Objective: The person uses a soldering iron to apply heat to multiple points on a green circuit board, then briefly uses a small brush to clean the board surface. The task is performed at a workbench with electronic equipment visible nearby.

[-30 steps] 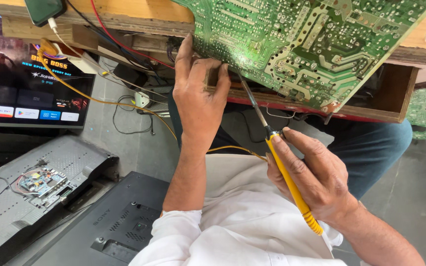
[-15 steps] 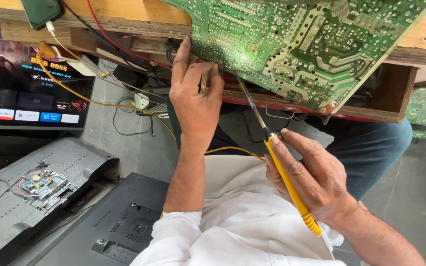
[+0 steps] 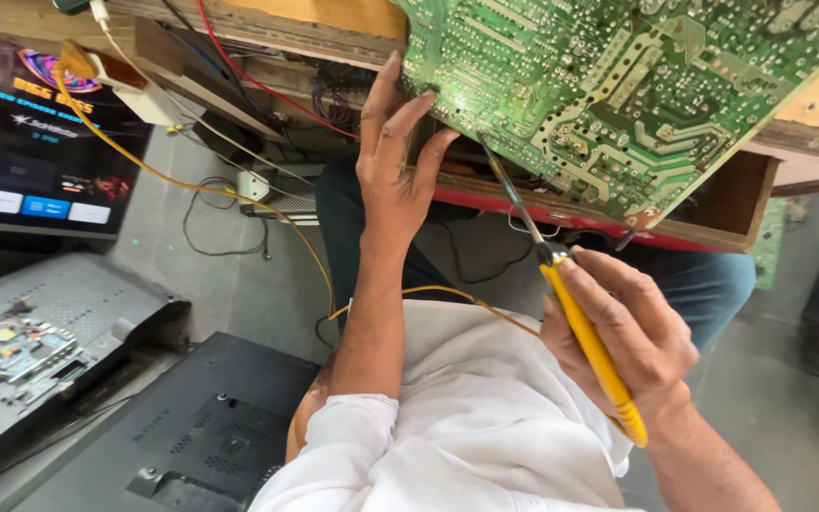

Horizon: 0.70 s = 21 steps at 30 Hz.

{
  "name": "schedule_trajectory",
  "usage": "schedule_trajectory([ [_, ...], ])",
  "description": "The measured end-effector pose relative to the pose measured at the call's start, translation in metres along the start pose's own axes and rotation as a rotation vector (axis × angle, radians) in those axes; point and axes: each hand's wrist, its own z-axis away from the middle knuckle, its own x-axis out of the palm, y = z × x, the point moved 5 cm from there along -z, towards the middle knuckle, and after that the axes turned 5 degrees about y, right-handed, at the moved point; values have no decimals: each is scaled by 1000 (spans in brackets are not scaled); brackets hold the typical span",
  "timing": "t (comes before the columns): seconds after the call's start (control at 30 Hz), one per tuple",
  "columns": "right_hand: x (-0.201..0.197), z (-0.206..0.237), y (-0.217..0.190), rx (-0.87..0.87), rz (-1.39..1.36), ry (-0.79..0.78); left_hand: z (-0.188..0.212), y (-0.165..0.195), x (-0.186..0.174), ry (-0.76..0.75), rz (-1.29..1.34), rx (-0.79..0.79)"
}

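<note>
A large green circuit board [image 3: 618,85] lies solder side up on a wooden workbench [image 3: 334,24] at the top. My left hand [image 3: 395,171] grips the board's lower left edge, fingers on its face. In my right hand [image 3: 627,332] is a yellow-handled soldering iron [image 3: 585,341]. Its dark metal tip [image 3: 495,166] touches the board near the left edge, close to my left fingers. A yellow cord [image 3: 239,204] runs from the bench down across my lap.
An open wooden drawer [image 3: 713,204] with a red front sits under the board. A lit screen [image 3: 30,152] stands at the left. A grey device with its cover off [image 3: 40,341] and a black television back panel [image 3: 191,436] lie on the floor.
The view has shifted a little. My left hand has slid up along the board's edge, and the iron's tip has moved up to the board. My right hand has kept its grip.
</note>
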Motion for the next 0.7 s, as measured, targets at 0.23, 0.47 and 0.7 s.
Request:
schedule_trajectory([
  [0.23,-20,75,73,559,-758,378,-2,-36,-20,14,167,22],
  [0.47,3,178,190,867,-1563,727,-4,-49,-40,84,362,-17],
  [0.7,32,231,205,1066,-1289,810,19,-65,-21,130,960,-407],
])
